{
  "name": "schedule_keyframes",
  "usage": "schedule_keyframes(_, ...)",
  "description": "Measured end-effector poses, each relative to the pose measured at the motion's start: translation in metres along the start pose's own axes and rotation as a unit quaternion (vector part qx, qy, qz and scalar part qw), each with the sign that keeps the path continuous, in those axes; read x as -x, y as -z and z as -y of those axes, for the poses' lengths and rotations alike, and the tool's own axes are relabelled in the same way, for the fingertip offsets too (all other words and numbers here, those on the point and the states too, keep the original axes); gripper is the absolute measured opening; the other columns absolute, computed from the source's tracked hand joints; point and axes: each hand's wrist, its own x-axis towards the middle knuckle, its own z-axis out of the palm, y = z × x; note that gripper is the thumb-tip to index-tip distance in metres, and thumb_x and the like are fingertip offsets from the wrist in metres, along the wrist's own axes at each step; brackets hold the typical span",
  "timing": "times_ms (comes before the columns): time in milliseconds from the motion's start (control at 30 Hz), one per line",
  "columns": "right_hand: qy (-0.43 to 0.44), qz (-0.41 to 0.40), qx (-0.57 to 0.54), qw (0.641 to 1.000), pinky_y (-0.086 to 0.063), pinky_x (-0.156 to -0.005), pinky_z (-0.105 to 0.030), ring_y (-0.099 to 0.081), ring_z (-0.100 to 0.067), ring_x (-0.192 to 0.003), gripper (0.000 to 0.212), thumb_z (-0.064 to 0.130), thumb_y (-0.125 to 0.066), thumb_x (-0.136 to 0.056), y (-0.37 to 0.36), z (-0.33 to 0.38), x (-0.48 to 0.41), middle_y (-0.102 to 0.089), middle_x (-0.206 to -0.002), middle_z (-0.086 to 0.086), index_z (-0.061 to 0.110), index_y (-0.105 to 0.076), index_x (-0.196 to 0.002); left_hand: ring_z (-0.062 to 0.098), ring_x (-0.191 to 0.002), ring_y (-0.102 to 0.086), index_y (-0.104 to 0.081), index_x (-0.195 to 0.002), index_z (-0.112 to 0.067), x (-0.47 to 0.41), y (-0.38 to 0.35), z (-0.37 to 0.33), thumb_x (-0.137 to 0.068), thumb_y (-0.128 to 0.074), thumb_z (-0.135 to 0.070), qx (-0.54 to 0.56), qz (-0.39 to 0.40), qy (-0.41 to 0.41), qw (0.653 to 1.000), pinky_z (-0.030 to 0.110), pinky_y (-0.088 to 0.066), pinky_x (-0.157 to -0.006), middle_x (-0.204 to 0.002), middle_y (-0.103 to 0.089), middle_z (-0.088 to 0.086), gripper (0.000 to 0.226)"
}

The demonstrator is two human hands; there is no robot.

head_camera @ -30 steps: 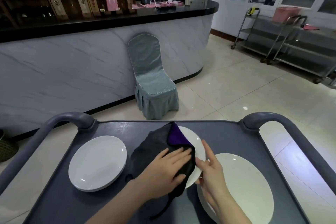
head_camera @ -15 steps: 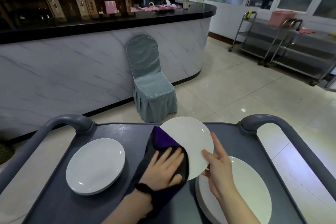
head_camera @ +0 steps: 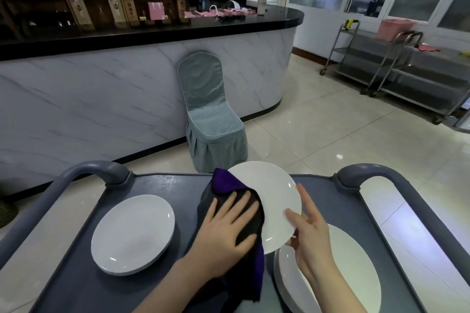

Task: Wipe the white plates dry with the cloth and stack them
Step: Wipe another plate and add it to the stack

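White plate (head_camera: 274, 193) tilts glossy, right hand (head_camera: 312, 241) pinching its rim, flat left hand (head_camera: 223, 231) pressing cloth (head_camera: 227, 184) on it.

Left hand (head_camera: 226, 231) flat, fingers spread, pressing down — right hand (head_camera: 310, 241) upright, thumb pinching the plate (head_camera: 269, 193) rim, fingers straight

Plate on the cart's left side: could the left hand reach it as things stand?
Probably yes. The left hand presses the cloth on the raised plate, and the left plate lies close beside it on the cart with nothing between.
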Motion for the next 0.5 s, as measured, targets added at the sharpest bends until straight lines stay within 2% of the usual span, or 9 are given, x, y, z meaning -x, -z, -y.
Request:
schedule_keyframes(67,-0.004,-0.009,-0.008,1.0,-0.054,-0.049,-0.029,-0.072,-0.015,-0.073,0.061,-0.005,-0.053,-0.094,0.0,-0.003,0.002,-0.077,-0.103,0.009,0.041,-0.055,-0.133,0.007,-0.15,0.01,-0.007,-0.153,-0.046,0.012,-0.008,-0.015,-0.096,-0.029,-0.053,0.005,0.007,-0.057,0.998,0.043,0.007,-0.121,-0.162,0.005,-0.022,0.062)
schedule_keyframes(133,-0.01,0.0,-0.014,1.0,-0.052,-0.048,-0.025,-0.074,-0.013,-0.08,0.061,-0.007,-0.053,-0.093,-0.002,-0.008,0.007,-0.076,-0.108,0.012,0.041,-0.059,-0.13,0.005,-0.15,0.01,-0.005,-0.154,-0.045,0.018,-0.016,-0.024,-0.099,-0.028,-0.049,0.023,0.019,-0.084,0.996,0.041,0.011,-0.118,-0.162,0.006,-0.023,0.06)
schedule_keyframes(167,-0.013,0.003,-0.02,1.0,-0.056,-0.054,-0.025,-0.075,-0.014,-0.089,0.061,-0.008,-0.053,-0.093,-0.004,-0.012,0.01,-0.076,-0.11,0.01,0.041,-0.06,-0.129,0.003,-0.149,0.012,-0.003,-0.154,-0.044,0.016,-0.018,-0.025,-0.1,-0.027,-0.048,0.022,0.015,-0.08,0.996,0.04,0.011,-0.118,-0.161,0.008,-0.024,0.059)
schedule_keyframes(233,-0.021,0.011,-0.038,0.999,-0.06,-0.076,-0.029,-0.072,-0.019,-0.103,0.063,-0.011,-0.052,-0.092,-0.009,-0.02,0.015,-0.075,-0.114,0.002,0.036,-0.059,-0.134,0.002,-0.148,0.017,0.001,-0.155,-0.039,0.006,-0.018,-0.021,-0.1,-0.021,-0.049,0.011,0.0,-0.05,0.999,0.041,0.009,-0.121,-0.161,0.012,-0.023,0.06)
schedule_keyframes(300,-0.029,0.018,-0.036,0.999,-0.056,-0.091,-0.038,-0.071,-0.023,-0.107,0.063,-0.012,-0.05,-0.093,-0.015,-0.024,0.02,-0.076,-0.112,-0.001,0.031,-0.056,-0.138,-0.001,-0.144,0.025,0.008,-0.154,-0.039,-0.01,-0.013,-0.012,-0.101,-0.021,-0.053,0.023,0.022,-0.009,0.999,0.043,0.008,-0.122,-0.158,0.021,-0.025,0.062)
schedule_keyframes(367,-0.034,0.023,-0.025,0.999,-0.06,-0.083,-0.037,-0.074,-0.023,-0.1,0.063,-0.012,-0.051,-0.092,-0.018,-0.025,0.022,-0.077,-0.106,-0.002,0.031,-0.057,-0.137,-0.001,-0.143,0.027,0.01,-0.153,-0.04,-0.025,-0.007,0.001,-0.101,-0.024,-0.056,0.03,0.045,0.02,0.998,0.045,0.007,-0.122,-0.156,0.024,-0.027,0.064)
schedule_keyframes(400,-0.034,0.027,-0.021,0.999,-0.061,-0.072,-0.033,-0.075,-0.021,-0.091,0.062,-0.013,-0.053,-0.091,-0.017,-0.023,0.022,-0.078,-0.099,-0.001,0.031,-0.058,-0.135,-0.001,-0.144,0.026,0.01,-0.153,-0.041,-0.029,-0.004,0.008,-0.1,-0.025,-0.057,0.028,0.049,0.029,0.998,0.044,0.007,-0.122,-0.156,0.023,-0.027,0.065)
schedule_keyframes(467,-0.028,0.033,-0.01,0.999,-0.055,-0.049,-0.026,-0.071,-0.012,-0.063,0.06,-0.012,-0.055,-0.091,-0.011,-0.015,0.022,-0.074,-0.074,0.005,0.031,-0.061,-0.132,0.0,-0.144,0.025,0.011,-0.152,-0.043,-0.03,0.001,0.018,-0.099,-0.025,-0.058,0.018,0.037,0.04,0.998,0.042,0.008,-0.122,-0.157,0.022,-0.026,0.065)
schedule_keyframes(500,-0.023,0.032,0.002,0.999,-0.051,-0.045,-0.025,-0.065,-0.01,-0.055,0.059,-0.011,-0.055,-0.091,-0.007,-0.011,0.021,-0.069,-0.065,0.008,0.032,-0.061,-0.131,0.001,-0.144,0.026,0.013,-0.151,-0.043,-0.028,0.001,0.021,-0.099,-0.024,-0.059,0.007,0.027,0.041,0.999,0.04,0.01,-0.122,-0.157,0.023,-0.025,0.065)
